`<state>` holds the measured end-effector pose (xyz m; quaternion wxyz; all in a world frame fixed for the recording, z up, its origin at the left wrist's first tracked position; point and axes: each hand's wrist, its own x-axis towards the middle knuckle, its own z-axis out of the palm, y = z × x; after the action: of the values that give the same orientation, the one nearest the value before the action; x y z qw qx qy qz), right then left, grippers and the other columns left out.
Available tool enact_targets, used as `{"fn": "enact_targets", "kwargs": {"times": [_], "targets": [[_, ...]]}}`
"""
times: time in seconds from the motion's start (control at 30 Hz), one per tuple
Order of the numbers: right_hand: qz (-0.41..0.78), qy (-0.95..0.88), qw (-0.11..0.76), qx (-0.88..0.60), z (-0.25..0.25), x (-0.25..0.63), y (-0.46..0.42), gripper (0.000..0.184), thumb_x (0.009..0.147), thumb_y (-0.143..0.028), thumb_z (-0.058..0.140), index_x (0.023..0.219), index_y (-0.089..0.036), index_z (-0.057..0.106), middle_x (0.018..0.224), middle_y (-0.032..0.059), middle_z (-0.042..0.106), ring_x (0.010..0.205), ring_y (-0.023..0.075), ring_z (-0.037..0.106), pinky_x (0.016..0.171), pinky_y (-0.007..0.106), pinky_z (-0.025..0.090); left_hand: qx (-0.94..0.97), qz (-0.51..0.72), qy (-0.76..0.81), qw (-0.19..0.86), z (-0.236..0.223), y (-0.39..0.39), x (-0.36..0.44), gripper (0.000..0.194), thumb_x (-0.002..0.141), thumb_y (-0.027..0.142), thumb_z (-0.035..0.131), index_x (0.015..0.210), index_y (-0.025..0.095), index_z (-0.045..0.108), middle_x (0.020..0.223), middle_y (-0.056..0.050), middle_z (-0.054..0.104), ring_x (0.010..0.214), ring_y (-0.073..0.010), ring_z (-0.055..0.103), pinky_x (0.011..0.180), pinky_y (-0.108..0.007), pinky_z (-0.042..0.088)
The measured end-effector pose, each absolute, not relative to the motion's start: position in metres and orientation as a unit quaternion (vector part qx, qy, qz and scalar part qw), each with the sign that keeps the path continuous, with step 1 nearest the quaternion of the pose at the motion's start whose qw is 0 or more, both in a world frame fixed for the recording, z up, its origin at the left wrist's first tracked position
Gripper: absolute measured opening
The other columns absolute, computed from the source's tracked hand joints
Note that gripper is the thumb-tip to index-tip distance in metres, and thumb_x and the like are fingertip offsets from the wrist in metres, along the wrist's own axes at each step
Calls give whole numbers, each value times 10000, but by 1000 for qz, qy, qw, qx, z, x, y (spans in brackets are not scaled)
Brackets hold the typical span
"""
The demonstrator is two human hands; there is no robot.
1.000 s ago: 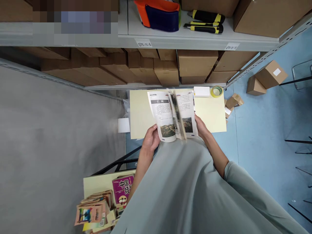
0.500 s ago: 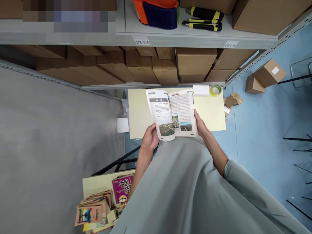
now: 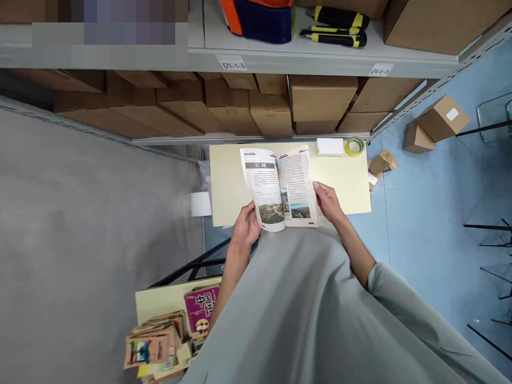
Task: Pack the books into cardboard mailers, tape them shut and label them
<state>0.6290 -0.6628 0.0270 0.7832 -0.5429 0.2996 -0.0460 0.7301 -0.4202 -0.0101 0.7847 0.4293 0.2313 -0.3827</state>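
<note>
An open book (image 3: 268, 184) with printed text and landscape photos is held up above the near edge of a pale yellow table (image 3: 230, 208). My left hand (image 3: 246, 225) grips the lower left edge of the book, its fingers mostly hidden behind the left page. My right hand (image 3: 327, 200) pinches the right page edge, thumb at the front and the other fingers partly out of sight. Behind the book's right side, a small white box (image 3: 330, 147) and a roll of yellow tape (image 3: 354, 146) lie on the table's far edge.
Shelving with cardboard boxes (image 3: 324, 101) stands beyond the table. Cutter knives (image 3: 338, 37) and an orange-and-blue container (image 3: 262, 21) sit on the upper shelf. Stacked books (image 3: 154, 341) and a purple book (image 3: 202, 309) rest at lower left. More cartons (image 3: 442, 118) lie on the blue floor.
My right hand has shifted slightly left, and the right page has tilted inward with it. My left hand has hardly moved.
</note>
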Motion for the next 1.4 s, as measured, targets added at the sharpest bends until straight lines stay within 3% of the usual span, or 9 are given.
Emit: {"fn": "enact_targets", "kwargs": {"times": [0.13, 0.37, 0.53, 1.0, 1.4], "targets": [[-69, 278, 745, -603, 39, 633, -661, 653, 833, -859, 755, 783, -211, 691, 769, 3, 658, 726, 152, 589, 651, 272, 552, 421, -391, 238, 783, -13, -418, 729, 274, 879, 302, 767, 1104, 154, 820, 1080, -99, 879, 1207, -337, 809, 1093, -437, 635], [-110, 281, 678, -671, 47, 635, -659, 570, 919, -767, 717, 825, -204, 731, 705, -7, 568, 671, 140, 489, 601, 264, 442, 413, -375, 232, 797, -27, -419, 729, 236, 878, 268, 826, 1089, 166, 802, 1136, -95, 875, 1264, -323, 788, 1128, -412, 613], [-128, 278, 674, -672, 52, 630, -672, 599, 930, -795, 694, 803, -210, 705, 716, -5, 559, 680, 145, 498, 616, 272, 479, 426, -393, 227, 783, -38, -416, 729, 349, 818, 326, 882, 1110, 153, 799, 1136, -115, 873, 1194, -348, 810, 1073, -444, 641], [-102, 261, 687, -670, 61, 631, -674, 648, 924, -844, 684, 750, -226, 599, 727, -21, 473, 681, 131, 466, 598, 242, 501, 445, -384, 205, 783, -44, -425, 729, 254, 771, 283, 841, 984, 149, 803, 1095, -115, 874, 1175, -344, 812, 1040, -437, 645], [-96, 262, 698, -660, 64, 630, -674, 664, 911, -863, 686, 749, -228, 580, 734, -18, 468, 713, 139, 485, 603, 240, 521, 439, -400, 222, 773, -41, -422, 727, 211, 798, 270, 857, 973, 184, 776, 901, -47, 842, 953, -266, 828, 862, -338, 662]]}}
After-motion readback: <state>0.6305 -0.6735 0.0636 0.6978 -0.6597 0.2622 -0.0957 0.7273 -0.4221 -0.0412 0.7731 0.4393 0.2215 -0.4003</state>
